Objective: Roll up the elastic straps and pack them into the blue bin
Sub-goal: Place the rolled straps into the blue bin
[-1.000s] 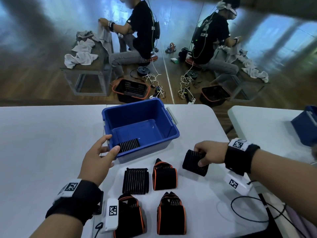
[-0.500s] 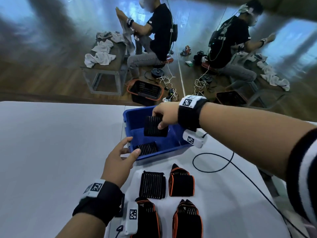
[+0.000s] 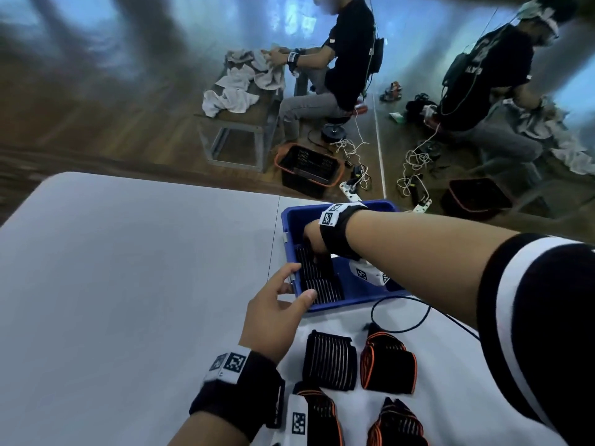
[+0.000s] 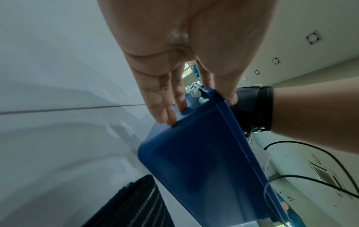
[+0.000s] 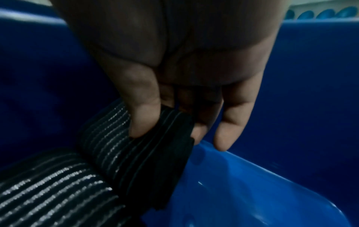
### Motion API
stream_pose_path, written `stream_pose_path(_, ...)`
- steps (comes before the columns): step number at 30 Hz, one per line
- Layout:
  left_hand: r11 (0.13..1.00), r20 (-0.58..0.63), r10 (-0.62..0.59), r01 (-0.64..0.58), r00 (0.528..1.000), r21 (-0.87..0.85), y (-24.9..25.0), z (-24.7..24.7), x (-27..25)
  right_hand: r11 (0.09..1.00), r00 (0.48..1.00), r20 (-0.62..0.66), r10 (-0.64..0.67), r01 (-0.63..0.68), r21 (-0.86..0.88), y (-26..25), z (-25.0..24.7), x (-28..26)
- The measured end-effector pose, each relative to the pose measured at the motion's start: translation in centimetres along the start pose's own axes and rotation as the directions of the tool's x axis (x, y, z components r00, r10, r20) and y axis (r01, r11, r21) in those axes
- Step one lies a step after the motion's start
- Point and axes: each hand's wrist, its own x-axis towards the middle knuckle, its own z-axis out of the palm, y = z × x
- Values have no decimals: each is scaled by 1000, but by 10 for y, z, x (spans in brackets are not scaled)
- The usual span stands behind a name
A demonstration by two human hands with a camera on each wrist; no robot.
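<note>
Fingers (image 5: 143, 116) of the right hand (image 3: 314, 238): thumb and forefingers pinched on the end of a black ribbed rolled strap (image 5: 147, 147), little finger free; forearm reaching across from the right, wrist bent down into the bin. White folding table (image 3: 128, 284): carries all task items. Blue plastic bin (image 3: 354, 299): on the table; the held roll is inside at its left wall, touching a second black ribbed roll (image 3: 323, 289) lying at the near-left corner. Left hand (image 3: 273, 320): fingers straight and together against the bin's outer left wall, thumb over the near rim, nothing gripped. Black ribbed roll on the table (image 3: 330, 360): just before the bin. Orange-trimmed black rolls, three: one (image 3: 388, 363) right of the ribbed roll, two (image 3: 318, 416) (image 3: 397, 424) nearer the body. Black cable (image 3: 399, 313): looped on the table right of the bin. Seated person with towels (image 3: 341, 56): well beyond the table.
</note>
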Motion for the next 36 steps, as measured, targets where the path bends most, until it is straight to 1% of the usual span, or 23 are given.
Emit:
stream_pose_path(4,1000,-4,1,-1,1000,-4,-1,1,-1,999,998,49,26,-24,-38,-3,2,5)
stream_pose_path(11,1000,-2,5,-5,1000,2,-3,0,-1,998,998,28,54,-54,-17,-2,0,2)
stream_pose_path(14,1000,0,11,-11,1000,5,-3,0,-1,998,998,38,56,-56,21,-1,0,-3)
stream_pose_path(16,1000,0,10,-10,1000,9,-4,0,-1,997,999,21,37,-39,72,3,2,-9)
stream_pose_path(18,1000,-1,8,-8,1000,10,-4,0,0,990,999,-34,12,-8,139,9,5,-20)
stream_pose_path(20,1000,-3,5,-5,1000,8,-4,0,1,981,992,-125,-6,30,191,17,5,-39)
stream_pose_path(23,1000,-6,0,0,1000,16,-3,1,0,951,950,-312,-27,121,286,29,-1,-85)
stream_pose_path(26,1000,-7,3,-3,1000,5,-1,2,-1,866,889,-456,-40,259,429,37,4,-141)
stream_pose_path(28,1000,-6,5,-5,1000,8,0,1,0,765,871,-488,-61,354,538,32,20,-178)
stream_pose_path(29,1000,-5,5,-5,1000,14,0,1,0,702,879,-468,-93,391,595,26,31,-193)
stream_pose_path(30,1000,-4,6,-6,1000,20,-1,1,1,649,897,-420,-139,403,645,18,45,-203)
stream_pose_path(31,1000,-2,7,-7,1000,30,-1,1,1,628,919,-350,-183,383,678,7,61,-209)
stream_pose_path(32,999,0,6,-6,1000,39,-2,1,1,644,938,-276,-212,346,682,-3,79,-209)
stream_pose_path(33,999,3,5,-5,1000,45,-2,1,1,681,951,-218,-220,310,664,-14,96,-205)
stream_pose_path(34,999,5,3,-4,1000,49,-2,1,1,730,960,-182,-211,279,624,-24,110,-198)
stream_pose_path(36,999,7,0,-1,1000,51,-2,1,1,832,969,-162,-186,243,499,-39,132,-179)
